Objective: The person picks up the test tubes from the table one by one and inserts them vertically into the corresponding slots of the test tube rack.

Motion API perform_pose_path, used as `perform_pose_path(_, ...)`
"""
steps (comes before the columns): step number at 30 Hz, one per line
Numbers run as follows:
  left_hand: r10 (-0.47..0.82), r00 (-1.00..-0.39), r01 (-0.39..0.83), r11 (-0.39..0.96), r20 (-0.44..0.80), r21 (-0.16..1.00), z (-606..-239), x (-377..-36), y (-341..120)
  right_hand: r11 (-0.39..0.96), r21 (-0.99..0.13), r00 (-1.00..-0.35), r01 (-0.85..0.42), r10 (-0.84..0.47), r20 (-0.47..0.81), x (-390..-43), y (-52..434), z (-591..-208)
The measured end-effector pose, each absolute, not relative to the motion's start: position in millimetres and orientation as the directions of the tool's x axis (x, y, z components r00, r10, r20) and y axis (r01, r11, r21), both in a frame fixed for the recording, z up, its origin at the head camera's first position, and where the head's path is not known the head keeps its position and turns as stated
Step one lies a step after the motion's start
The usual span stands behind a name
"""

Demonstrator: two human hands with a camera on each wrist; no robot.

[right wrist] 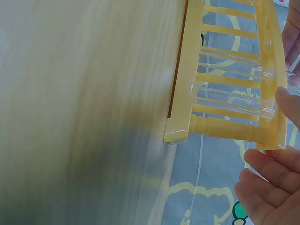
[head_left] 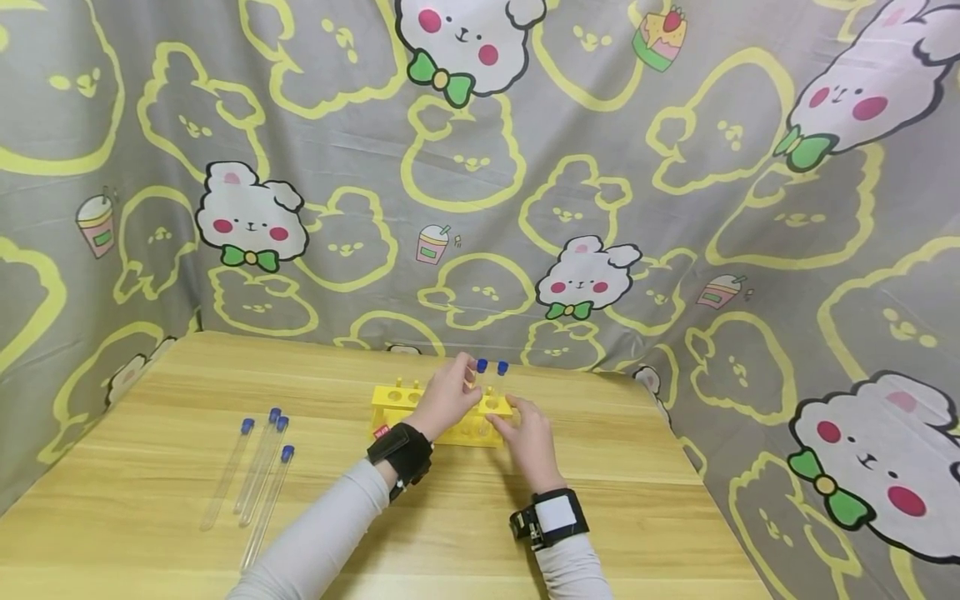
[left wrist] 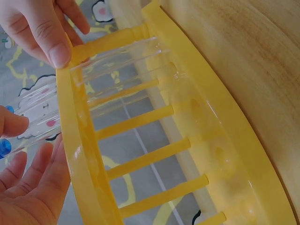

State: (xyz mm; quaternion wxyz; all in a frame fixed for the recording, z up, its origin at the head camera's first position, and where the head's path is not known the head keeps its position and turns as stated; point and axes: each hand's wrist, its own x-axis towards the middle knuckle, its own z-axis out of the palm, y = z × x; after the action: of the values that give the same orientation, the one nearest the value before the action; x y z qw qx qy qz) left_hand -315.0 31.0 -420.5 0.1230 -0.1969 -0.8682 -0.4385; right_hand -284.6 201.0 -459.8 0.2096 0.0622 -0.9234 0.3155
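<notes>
A yellow test tube rack [head_left: 390, 402] stands on the table, seen sideways in both wrist views. Two clear test tubes [left wrist: 112, 58] with blue caps [head_left: 502, 367] stand upright in its right-hand part. My left hand [head_left: 447, 398] is at the top of one of these tubes, thumb and fingers on either side of it just under the cap [left wrist: 4, 147]. At the rack's right end, my right hand [head_left: 531, 440] grips the top plate, its thumb [right wrist: 287, 103] on the near side and the fingers beyond the edge.
Several capped test tubes [head_left: 262, 500] lie on the wooden table [head_left: 135, 475] to the left of the rack. A patterned grey curtain [head_left: 480, 225] hangs behind the table and along both sides.
</notes>
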Motion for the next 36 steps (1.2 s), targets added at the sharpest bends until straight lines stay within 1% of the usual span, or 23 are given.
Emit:
perform_pose_path(6,0.232,-0.908,0.420,0.515,0.350,0.747,-414.7,-308.1,24.2,0.789,-0.560,-0.905,-0.252,0.013,0.425,-283.9,202.0,-459.2)
perform_pose_path(11,0.196,-0.919,0.394,0.510,0.343,0.764,-399.6,-298.0,2.6,0.776,-0.584,-0.914,-0.239,0.023,0.405,-284.0,201.9,-458.1)
perform_pose_path(17,0.137,-0.918,0.384,0.542,0.372,0.747,-386.5,-284.7,-48.1,0.776,-0.587,-0.920,-0.230,0.022,0.390,-284.8,201.5,-458.3)
perform_pose_path(21,0.110,-0.913,0.376,0.598,0.393,0.708,-385.2,-274.5,-86.9,0.777,-0.588,-0.922,-0.225,0.025,0.385,-284.6,201.4,-458.7)
perform_pose_path(28,0.077,-0.922,0.327,0.680,0.379,0.656,-390.6,-255.1,-147.2,0.783,-0.575,-0.915,-0.239,0.017,0.404,-284.1,200.9,-458.1)
perform_pose_path(36,0.076,-0.934,0.291,0.727,0.348,0.622,-403.3,-238.0,-195.7,0.777,-0.583,-0.916,-0.239,0.019,0.400,-283.3,200.7,-459.2)
